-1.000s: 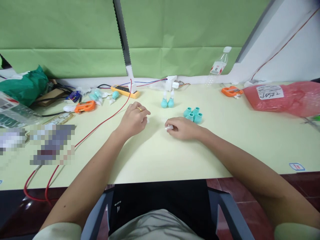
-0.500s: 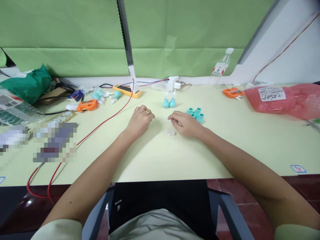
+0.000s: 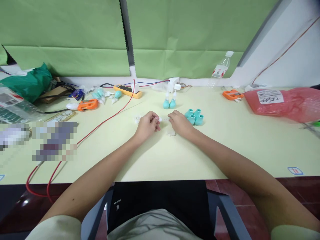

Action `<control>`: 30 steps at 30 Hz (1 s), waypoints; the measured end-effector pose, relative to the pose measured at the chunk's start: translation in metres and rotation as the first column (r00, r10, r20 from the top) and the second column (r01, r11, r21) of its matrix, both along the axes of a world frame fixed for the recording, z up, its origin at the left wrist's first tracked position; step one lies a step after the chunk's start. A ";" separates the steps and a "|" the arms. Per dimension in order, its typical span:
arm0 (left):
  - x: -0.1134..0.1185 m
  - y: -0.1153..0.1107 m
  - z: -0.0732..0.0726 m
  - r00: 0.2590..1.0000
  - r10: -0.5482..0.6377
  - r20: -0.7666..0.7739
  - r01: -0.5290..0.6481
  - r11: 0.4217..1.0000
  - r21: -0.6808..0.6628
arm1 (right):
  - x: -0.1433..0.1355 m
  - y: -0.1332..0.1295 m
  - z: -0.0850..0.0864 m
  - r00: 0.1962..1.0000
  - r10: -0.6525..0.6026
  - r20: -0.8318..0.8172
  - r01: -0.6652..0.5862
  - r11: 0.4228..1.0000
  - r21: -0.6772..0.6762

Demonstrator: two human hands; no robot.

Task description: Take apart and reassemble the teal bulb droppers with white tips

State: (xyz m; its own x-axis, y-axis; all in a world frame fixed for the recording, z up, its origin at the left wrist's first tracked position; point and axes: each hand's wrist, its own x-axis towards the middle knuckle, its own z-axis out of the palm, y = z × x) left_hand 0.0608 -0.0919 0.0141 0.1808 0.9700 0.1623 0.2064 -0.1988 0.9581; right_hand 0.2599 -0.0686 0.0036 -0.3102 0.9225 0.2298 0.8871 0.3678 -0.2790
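Observation:
My left hand pinches a small white plastic piece between thumb and fingertips. Just across from it, my right hand has its fingers drawn together; something faint and translucent shows by the fingertips, too small to make out. Small clear pieces lie on the table below the right fingers. More small white pieces are partly hidden behind the left hand. Several turquoise rubber bulbs with open necks stand right of my right hand. Farther back are two turquoise bulbs fitted with white tips.
A yellow power strip and a white plug lie at the back edge. A red cable crosses the left side. Orange cutters and bags sit left; a red bag, another orange tool and a bottle are right.
My left hand has moved right and slightly nearer, and now shows a white piece in its fingertips. White pieces behind it have come into view. My right hand has shifted slightly left.

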 end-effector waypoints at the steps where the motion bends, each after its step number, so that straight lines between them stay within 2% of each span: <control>1: 0.001 0.001 0.000 1.000 0.005 0.027 -0.005 1.000 -0.015 | -0.001 0.002 0.000 1.000 -0.005 0.003 0.005 1.000 -0.008; 5: 0.003 0.002 0.002 0.985 0.007 0.172 0.007 0.997 -0.083 | -0.001 0.004 0.001 1.000 -0.025 -0.019 0.025 1.000 -0.008; 7: 0.003 0.002 0.003 0.958 -0.038 0.284 0.069 0.993 -0.100 | 0.000 0.000 0.003 0.996 -0.007 -0.094 0.011 0.999 0.048; 9: 0.002 0.001 0.003 0.902 -0.111 0.416 0.163 0.983 -0.090 | 0.001 -0.007 0.008 0.970 0.054 -0.236 -0.018 0.988 0.154; 11: 0.000 0.001 0.004 0.830 -0.178 0.529 0.251 0.965 -0.069 | 0.001 -0.017 0.015 0.896 0.143 -0.421 -0.032 0.965 0.260; 13: -0.001 0.000 0.004 0.774 -0.209 0.597 0.305 0.950 -0.062 | 0.000 -0.028 0.022 0.774 0.228 -0.591 -0.049 0.952 0.303; 15: -0.002 0.000 0.004 0.747 -0.216 0.629 0.327 0.943 -0.065 | -0.003 -0.038 0.029 0.664 0.288 -0.690 -0.093 0.947 0.307; 17: -0.002 0.000 0.004 0.735 -0.217 0.642 0.334 0.940 -0.065 | -0.006 -0.044 0.033 0.616 0.325 -0.718 -0.147 0.942 0.300; 24: 0.001 -0.003 0.006 0.749 -0.258 0.611 0.350 0.936 -0.035 | -0.011 -0.048 0.034 0.660 0.378 -0.649 -0.188 0.920 0.344; 30: 0.001 -0.002 0.003 0.757 -0.270 0.595 0.355 0.935 -0.028 | -0.010 -0.048 0.033 0.652 0.384 -0.653 -0.210 0.920 0.331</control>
State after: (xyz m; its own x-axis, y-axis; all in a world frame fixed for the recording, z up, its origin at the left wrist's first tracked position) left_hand 0.0616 -0.0939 0.0173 0.3921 0.8954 0.2109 -0.4397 -0.0189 0.8979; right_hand 0.2498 -0.1170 0.0369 -0.2289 0.7111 0.6648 0.2981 0.7013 -0.6475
